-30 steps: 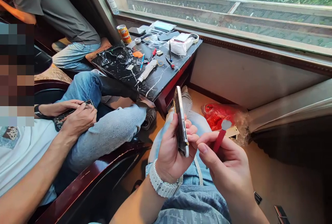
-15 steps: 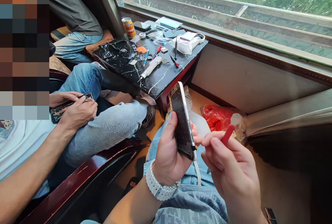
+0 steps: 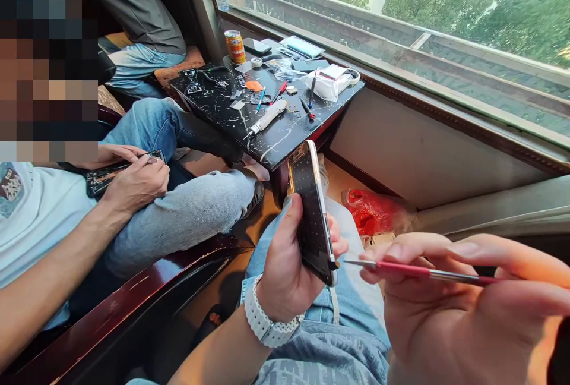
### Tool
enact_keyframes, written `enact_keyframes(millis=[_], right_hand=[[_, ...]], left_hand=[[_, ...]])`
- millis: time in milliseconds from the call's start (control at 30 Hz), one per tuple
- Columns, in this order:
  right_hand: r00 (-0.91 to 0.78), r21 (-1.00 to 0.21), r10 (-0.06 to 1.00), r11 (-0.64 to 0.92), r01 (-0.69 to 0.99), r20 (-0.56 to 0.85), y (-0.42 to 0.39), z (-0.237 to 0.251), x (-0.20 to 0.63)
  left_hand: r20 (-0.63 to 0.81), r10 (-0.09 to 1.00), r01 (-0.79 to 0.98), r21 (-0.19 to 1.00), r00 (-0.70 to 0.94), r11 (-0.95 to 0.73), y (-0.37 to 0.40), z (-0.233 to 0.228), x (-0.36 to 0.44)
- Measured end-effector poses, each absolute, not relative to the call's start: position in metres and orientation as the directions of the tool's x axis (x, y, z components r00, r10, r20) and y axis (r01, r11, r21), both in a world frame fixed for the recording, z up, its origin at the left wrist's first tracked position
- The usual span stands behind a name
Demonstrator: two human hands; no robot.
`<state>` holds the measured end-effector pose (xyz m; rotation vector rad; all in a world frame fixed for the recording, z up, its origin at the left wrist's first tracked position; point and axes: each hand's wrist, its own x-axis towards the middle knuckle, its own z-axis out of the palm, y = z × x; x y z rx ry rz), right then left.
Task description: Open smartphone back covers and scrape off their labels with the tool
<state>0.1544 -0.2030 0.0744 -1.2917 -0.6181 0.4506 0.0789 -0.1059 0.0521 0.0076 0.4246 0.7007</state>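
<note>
Over my lap | left hand [image 3: 285, 266] clamps phone [image 3: 312, 210] by its edges | right hand [image 3: 449, 308] pinches red tool [image 3: 418, 272] | phone looks slick, fragile: hold the frame.

Phone [image 3: 312, 212] in left hand [image 3: 285, 266], tool [image 3: 418, 271] right, table [image 3: 285, 135] behind.

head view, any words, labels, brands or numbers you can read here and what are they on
None can be read for sure.
Orange drink can on the black marble-pattern table: label print too small to read.
White T-shirt graphic on the person at the left: blurred.
Grey printed cloth on the lap: large letters cut off, not legible.
Dark perforated phone in the left hand: no marking shows.
Thin red-handled tool in the right hand: none.
</note>
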Motion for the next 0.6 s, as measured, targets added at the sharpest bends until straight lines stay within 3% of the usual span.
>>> enact_keyframes(millis=[100,267,433,600], right_hand=[[0.815,-0.963,0.555,0.268,0.012,0.164,-0.201,0.077,0.148],[0.777,-0.968,0.612,0.251,-0.014,0.148,-0.204,0.082,0.151],[0.742,-0.949,0.638,0.315,-0.006,0.207,-0.201,0.083,0.146],[0.822,-0.953,0.501,0.258,0.157,0.271,-0.198,0.088,0.126]], left_hand=[[-0.366,0.636,-0.626,0.165,0.679,0.762,-0.107,0.050,0.076],[-0.329,0.650,-0.652,0.121,0.685,0.749,-0.108,0.051,0.074],[-0.224,0.683,-0.665,0.159,0.695,0.729,-0.110,0.053,0.073],[-0.167,0.691,-0.676,0.144,0.703,0.722,-0.112,0.052,0.074]])
